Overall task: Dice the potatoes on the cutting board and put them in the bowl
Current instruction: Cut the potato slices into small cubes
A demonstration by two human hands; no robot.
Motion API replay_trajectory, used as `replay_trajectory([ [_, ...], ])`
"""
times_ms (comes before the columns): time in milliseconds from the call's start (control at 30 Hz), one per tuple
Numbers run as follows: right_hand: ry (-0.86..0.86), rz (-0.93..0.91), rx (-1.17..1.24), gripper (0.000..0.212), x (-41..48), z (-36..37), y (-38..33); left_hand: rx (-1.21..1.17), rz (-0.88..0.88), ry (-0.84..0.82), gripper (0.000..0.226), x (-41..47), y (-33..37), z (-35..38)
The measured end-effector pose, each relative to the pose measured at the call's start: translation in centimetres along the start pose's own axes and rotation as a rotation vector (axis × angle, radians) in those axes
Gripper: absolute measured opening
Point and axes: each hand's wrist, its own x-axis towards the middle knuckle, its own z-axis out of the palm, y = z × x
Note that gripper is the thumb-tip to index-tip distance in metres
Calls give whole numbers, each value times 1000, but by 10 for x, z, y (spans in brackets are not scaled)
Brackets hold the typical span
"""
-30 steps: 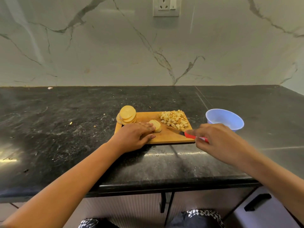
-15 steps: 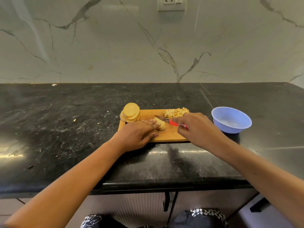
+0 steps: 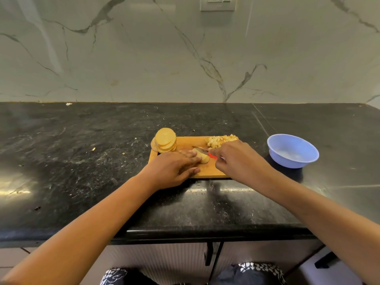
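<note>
**1. Change of state**

1.1 One second ago I had the right hand (image 3: 238, 159) off the near right corner of the cutting board (image 3: 207, 171), with the blade of the knife (image 3: 200, 149) by the diced pile (image 3: 220, 139). The right hand has since travelled left. The blade now sits at the far side of the held slices (image 3: 203, 158), tip pointing left. I cannot tell whether the edge has entered the potato.

1.2 The right hand is curled round the knife's red handle; only a short strip of red shows ahead of the knuckles.

1.3 The left hand (image 3: 174, 167) has kept its place. Its fingers lie straight and close together, pressing down on the held slices, thumb on the board at the near side. The fingertips are just beside the blade.

1.4 Meaning for the task: I judge that a new cutting pass on the held slices is starting. Dicing is partly done, and transfer to the bowl has not begun.

**2. Containers and contents**

2.1 Cutting board, on the black desk (image 3: 82, 151) near its front edge. It carries three groups:
- waiting stack (image 3: 165, 139) of round slices, far left corner, uncut;
- held slices, centre, under the left hand;
- diced pile, far right corner, partly hidden by the right hand.

2.2 Bowl (image 3: 287, 161), pale blue, upright on the desk, to the right of the board and apart from it. I see no potato pieces in it. The bottom shows a pale sheen; I cannot tell whether that is moisture or reflection.
</note>
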Motion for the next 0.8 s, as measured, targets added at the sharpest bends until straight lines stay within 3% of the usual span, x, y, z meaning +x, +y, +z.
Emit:
replay_trajectory([
  [533,-69,24,9,36,-73,-26,1,-62,-32,53,64,-1,2,-1],
  [633,-24,50,36,40,-75,-35,0,-64,-27,55,57,-3,3,-2],
  [800,115,85,92,41,-53,-31,-1,-38,-26,49,67,-5,4,-4],
])
